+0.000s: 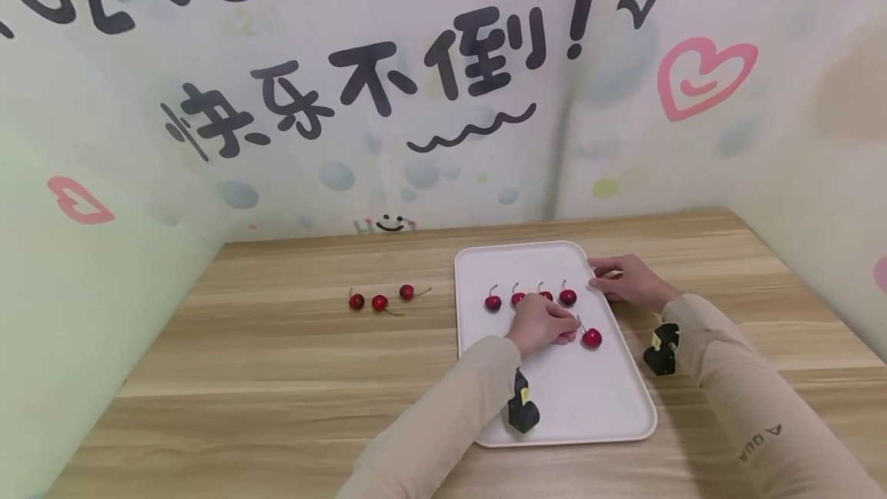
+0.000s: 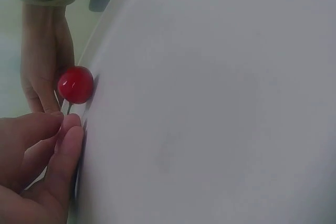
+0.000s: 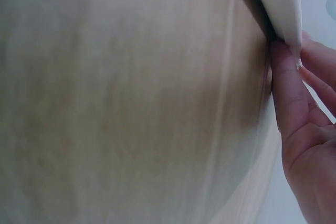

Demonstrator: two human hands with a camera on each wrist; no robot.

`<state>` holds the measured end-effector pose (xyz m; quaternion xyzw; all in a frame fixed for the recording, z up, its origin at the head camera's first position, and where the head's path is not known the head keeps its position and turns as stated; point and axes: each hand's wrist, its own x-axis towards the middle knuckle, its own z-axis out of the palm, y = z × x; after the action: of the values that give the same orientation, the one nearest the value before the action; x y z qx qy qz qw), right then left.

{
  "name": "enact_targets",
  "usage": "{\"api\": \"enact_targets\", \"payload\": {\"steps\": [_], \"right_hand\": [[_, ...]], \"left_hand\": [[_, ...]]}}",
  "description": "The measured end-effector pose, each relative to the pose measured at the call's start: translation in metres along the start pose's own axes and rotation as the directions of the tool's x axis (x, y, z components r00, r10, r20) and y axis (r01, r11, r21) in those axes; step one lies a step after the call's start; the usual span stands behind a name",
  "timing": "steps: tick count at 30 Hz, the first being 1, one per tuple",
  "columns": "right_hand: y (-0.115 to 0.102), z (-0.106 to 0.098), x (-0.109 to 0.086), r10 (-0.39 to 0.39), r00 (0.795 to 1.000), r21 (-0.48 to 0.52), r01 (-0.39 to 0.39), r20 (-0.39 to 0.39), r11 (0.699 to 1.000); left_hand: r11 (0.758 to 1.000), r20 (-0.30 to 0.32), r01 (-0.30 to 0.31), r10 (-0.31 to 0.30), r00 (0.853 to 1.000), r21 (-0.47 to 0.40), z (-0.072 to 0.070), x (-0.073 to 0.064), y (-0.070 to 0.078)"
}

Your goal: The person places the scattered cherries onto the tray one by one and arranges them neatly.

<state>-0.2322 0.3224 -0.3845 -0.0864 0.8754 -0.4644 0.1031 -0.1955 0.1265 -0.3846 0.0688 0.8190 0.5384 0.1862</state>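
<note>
My left hand (image 1: 543, 325) is over the white tray (image 1: 554, 406), its thumb and fingertips pinching the stem of a red cherry (image 1: 591, 338). That cherry (image 2: 76, 85) hangs out past the fingertips in the left wrist view, close to the tray's surface. Several more cherries lie in a row across the tray's upper part, such as the leftmost cherry (image 1: 493, 303) and the rightmost cherry (image 1: 568, 296); my left hand partly hides the middle ones. At the tray's right edge, my right hand (image 1: 634, 282) grips the rim (image 3: 286, 9) between thumb and fingers.
Three loose cherries with stems lie on the wooden table (image 1: 277, 376) left of the tray: a left cherry (image 1: 356, 301), a middle cherry (image 1: 379, 303) and a right cherry (image 1: 406, 292). A printed wall (image 1: 346, 160) stands behind the table.
</note>
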Motion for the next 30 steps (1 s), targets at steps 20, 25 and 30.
{"api": "enact_targets", "payload": {"steps": [20,25,30], "right_hand": [[0.0025,-0.001,-0.0002,-0.024,1.0,0.006,0.024,-0.004,1.0],[0.0021,-0.0008,-0.0004,-0.018,1.0,0.003,0.018,-0.005,1.0],[0.004,-0.0014,0.0013,-0.009,1.0,-0.013,0.009,-0.004,1.0]], "left_hand": [[0.999,-0.016,-0.023,0.024,1.0,0.041,0.0047,0.0028,0.0009],[0.997,-0.015,-0.035,0.036,0.999,0.064,0.0045,0.0025,0.0012],[0.996,-0.021,-0.027,0.029,0.999,0.086,0.0047,0.0015,0.0038]]}}
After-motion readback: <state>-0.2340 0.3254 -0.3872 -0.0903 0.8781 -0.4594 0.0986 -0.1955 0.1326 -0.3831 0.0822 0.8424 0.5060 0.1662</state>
